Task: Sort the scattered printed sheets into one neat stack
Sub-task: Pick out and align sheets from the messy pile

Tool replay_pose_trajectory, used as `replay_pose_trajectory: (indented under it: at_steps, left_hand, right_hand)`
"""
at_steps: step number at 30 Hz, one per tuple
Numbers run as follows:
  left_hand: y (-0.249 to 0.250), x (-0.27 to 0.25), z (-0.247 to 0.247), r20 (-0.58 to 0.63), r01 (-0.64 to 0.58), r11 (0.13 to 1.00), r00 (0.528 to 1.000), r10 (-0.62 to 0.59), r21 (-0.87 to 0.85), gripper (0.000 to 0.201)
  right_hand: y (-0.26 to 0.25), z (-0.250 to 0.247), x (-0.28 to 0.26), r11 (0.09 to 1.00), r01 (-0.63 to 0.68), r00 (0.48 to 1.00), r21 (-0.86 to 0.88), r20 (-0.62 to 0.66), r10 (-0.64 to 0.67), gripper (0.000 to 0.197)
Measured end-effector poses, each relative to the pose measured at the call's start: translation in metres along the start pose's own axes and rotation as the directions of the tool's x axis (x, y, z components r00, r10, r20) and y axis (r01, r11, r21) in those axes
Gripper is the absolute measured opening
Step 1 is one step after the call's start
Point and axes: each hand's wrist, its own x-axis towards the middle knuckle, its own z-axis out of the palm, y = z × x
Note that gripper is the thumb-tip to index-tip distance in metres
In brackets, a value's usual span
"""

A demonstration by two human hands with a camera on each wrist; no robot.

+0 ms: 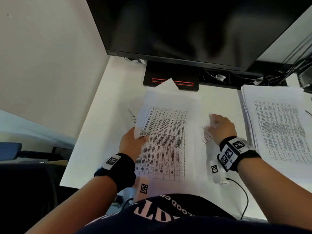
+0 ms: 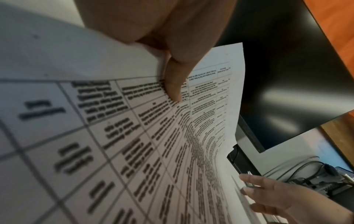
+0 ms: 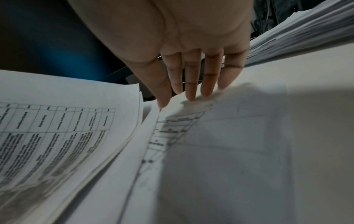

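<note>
Two hands are at work on our white flat bench (image 1: 94, 125). Our left hand (image 1: 133, 142) pinches the left edge of a bunch of white paper sheets printed with black tables (image 1: 165, 141). In the left wrist view our thumb (image 2: 173, 84) lies on top of the printed page and bends it up in a curve. This bunch sits in the middle of the bench, right in front of us. Its far end reaches the flat black monitor foot with a red line (image 1: 170, 80), and one white corner of paper (image 1: 169, 83) pokes out over that foot.

Our right hand (image 1: 222, 126) is spread flat with straight fingers (image 3: 191, 84). It presses down on another white sheet with a faint printed table (image 3: 220, 144), which lies just to the right of the bunch. The fingertips touch the far edge of that sheet.

Farther right, near the edge of the bench, lies a thick pile of more white printed sheets (image 1: 280, 129). It is apart from both hands.

A big black monitor screen (image 1: 194, 27) hangs over the back of the bench, and some black cables (image 1: 287, 71) lie behind the thick pile
</note>
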Motion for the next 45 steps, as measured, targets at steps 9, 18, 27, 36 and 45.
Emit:
replay_pose_trajectory:
  at_steps: [9, 18, 27, 36, 45]
  left_hand:
    - [-0.004, 0.002, -0.015, -0.222, 0.106, 0.986, 0.966, -0.134, -0.132, 0.024]
    - [-0.052, 0.032, -0.011, -0.297, 0.201, 0.980, 0.935, -0.195, -0.012, 0.054]
    - [0.000, 0.012, -0.003, -0.132, 0.195, 0.972, 0.975, -0.177, 0.130, 0.037]
    - [-0.002, 0.015, -0.012, -0.072, 0.213, 0.956, 0.977, -0.203, 0.200, 0.044]
    - [0.009, 0.017, -0.012, 0.020, 0.178, 0.967, 0.983, -0.185, 0.184, 0.050]
  right_hand:
    - [-0.013, 0.007, -0.008, 0.997, 0.037, 0.970, -0.064, 0.243, -0.021, 0.014]
    - [-0.026, 0.017, -0.015, 0.964, -0.013, 0.999, 0.265, 0.032, 0.005, 0.035]
    - [-0.047, 0.037, -0.041, 0.990, 0.138, 0.944, 0.042, 0.297, -0.144, 0.025]
    - [-0.031, 0.017, -0.025, 0.997, -0.060, 0.995, 0.052, 0.076, 0.056, 0.033]
    - [-0.035, 0.024, -0.040, 0.996, 0.017, 0.956, 0.091, 0.290, -0.043, 0.027]
